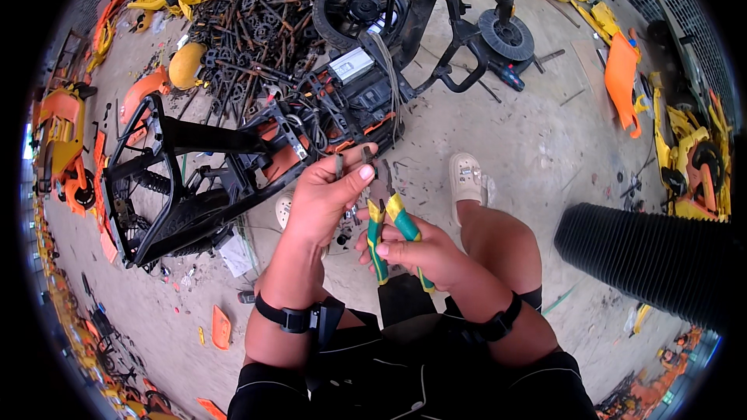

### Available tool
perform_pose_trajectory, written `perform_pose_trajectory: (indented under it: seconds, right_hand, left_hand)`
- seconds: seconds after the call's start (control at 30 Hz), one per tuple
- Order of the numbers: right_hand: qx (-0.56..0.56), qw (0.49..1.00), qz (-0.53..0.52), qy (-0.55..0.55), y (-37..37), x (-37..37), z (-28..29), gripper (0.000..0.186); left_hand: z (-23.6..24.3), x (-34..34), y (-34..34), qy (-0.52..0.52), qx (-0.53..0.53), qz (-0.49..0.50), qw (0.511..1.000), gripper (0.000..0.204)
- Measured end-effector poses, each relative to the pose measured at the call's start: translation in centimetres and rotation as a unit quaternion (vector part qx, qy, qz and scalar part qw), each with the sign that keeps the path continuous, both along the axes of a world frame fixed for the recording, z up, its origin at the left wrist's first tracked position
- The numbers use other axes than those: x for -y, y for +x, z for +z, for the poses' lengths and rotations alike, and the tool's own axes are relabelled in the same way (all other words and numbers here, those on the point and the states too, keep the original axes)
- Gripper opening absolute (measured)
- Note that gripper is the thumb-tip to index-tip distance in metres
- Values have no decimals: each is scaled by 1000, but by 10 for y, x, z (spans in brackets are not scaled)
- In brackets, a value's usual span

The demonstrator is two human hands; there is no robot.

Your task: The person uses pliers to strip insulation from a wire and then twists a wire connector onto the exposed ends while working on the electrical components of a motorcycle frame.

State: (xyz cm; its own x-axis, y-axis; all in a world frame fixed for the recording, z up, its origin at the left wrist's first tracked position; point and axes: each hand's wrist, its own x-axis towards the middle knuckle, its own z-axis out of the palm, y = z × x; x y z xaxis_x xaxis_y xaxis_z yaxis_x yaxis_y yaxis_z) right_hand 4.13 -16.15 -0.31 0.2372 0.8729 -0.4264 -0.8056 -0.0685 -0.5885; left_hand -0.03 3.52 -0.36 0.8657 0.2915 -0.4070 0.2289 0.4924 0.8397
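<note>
Green-and-yellow-handled pliers (406, 227) are gripped in my right hand (433, 255), its fingers closed round them with the handles spread apart. Their dark jaws point upward, close to the fingertips of my left hand (331, 193). That hand has its thumb and fingers closed on a small dark piece (367, 155), whose kind I cannot make out. Just beyond both hands lies a stripped black electric scooter frame (210, 138) on its side, with loose cables and a battery-like box (352, 66) at its middle.
A heap of rusty metal parts (261, 23) lies behind the frame beside a black wheel (359, 9). A power drill (506, 74) rests near the front wheel (506, 35). Right of my leg stands a black ribbed cylinder (642, 260). Orange and yellow panels (622, 82) line the edges.
</note>
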Motion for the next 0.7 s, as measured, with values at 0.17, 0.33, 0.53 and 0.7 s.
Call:
perform_pose_trajectory:
  seconds: [0.17,0.33,0.53,0.7]
  right_hand:
    - [-10,1000,-10,-4,-5,-6,-8,48]
    - [-14,999,-32,19,-15,-8,-16,41]
    - [-14,999,-38,6,-17,-7,-23,41]
    - [117,983,-96,-102,-21,-17,-35,45]
  left_hand:
    - [-1,0,-2,31,-7,2,999,39]
    - [-4,0,-3,23,8,-10,1000,40]
    - [-6,0,-4,23,-6,-22,999,44]
    - [-17,14,5,13,-4,-22,1000,49]
